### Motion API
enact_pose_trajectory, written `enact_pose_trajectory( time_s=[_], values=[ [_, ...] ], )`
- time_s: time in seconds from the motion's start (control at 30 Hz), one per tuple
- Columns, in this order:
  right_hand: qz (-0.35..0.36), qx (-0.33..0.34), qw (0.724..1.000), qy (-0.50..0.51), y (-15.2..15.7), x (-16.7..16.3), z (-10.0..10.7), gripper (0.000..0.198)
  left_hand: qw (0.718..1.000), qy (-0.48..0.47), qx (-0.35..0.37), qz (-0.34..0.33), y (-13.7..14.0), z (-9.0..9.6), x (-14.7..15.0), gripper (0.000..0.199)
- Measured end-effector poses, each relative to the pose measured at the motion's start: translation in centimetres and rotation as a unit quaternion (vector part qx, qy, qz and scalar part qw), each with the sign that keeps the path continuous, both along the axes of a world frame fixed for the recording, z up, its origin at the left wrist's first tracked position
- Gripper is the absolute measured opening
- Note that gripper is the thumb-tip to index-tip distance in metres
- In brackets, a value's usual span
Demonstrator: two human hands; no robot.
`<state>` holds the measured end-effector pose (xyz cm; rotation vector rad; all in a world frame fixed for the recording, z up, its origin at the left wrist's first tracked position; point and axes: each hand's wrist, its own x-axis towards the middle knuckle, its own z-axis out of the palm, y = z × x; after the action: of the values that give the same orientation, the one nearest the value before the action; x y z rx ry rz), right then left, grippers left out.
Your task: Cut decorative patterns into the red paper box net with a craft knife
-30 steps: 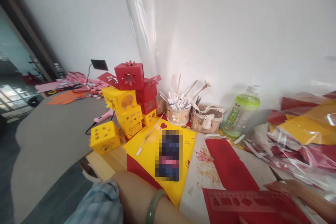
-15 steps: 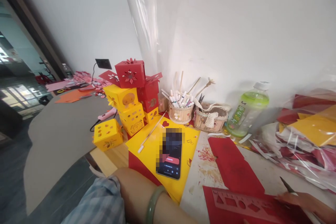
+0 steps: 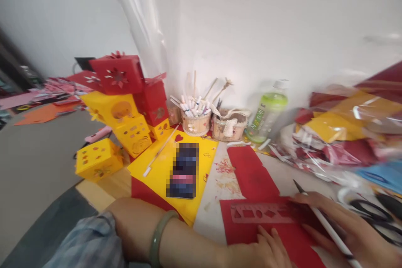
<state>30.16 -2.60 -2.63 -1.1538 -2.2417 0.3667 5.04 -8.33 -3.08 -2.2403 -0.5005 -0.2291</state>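
A clear stencil ruler (image 3: 264, 217) lies on red paper (image 3: 237, 233), the left grip (image 3: 265, 252) flat, fingers slightly spread, just below it, the right grip (image 3: 348, 226) pinching a white pen-like tool (image 3: 328, 229) near its right end. Beyond the ruler stand a cup (image 3: 196, 127) packed with markers (image 3: 195, 109), a lace-trimmed basket (image 3: 221, 130), its contents unclear, and a bottle (image 3: 263, 118) of green liquid (image 3: 273, 100); beyond its right end, a clear bag (image 3: 364, 109) holds red and yellow scraps (image 3: 333, 127).

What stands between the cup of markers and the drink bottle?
A lace-trimmed container stands between the cup of markers and the drink bottle, as the head view shows.
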Motion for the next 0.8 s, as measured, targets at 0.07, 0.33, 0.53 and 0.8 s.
enact_pose_trajectory(
  time_s=[0.07,0.33,0.53,0.8],
  values=[
    [0.024,-0.015,0.999,-0.038,-0.3,-1.0,1.4,0.03,0.997,-0.057,0.014,-0.044,-0.2,-0.3,1.6,0.016],
    [0.055,0.019,0.996,-0.063,-0.8,-1.8,2.1,0.033,0.983,-0.151,0.023,-0.1,0.1,0.8,1.8,0.01],
    [0.059,0.015,0.997,-0.046,-1.0,-2.3,2.5,0.033,0.985,-0.136,0.006,-0.105,0.0,0.9,1.8,0.008],
    [0.001,0.005,1.0,-0.013,-2.0,-3.7,2.6,0.03,0.986,-0.127,0.0,-0.111,0.2,0.9,1.7,0.009]
  ],
)
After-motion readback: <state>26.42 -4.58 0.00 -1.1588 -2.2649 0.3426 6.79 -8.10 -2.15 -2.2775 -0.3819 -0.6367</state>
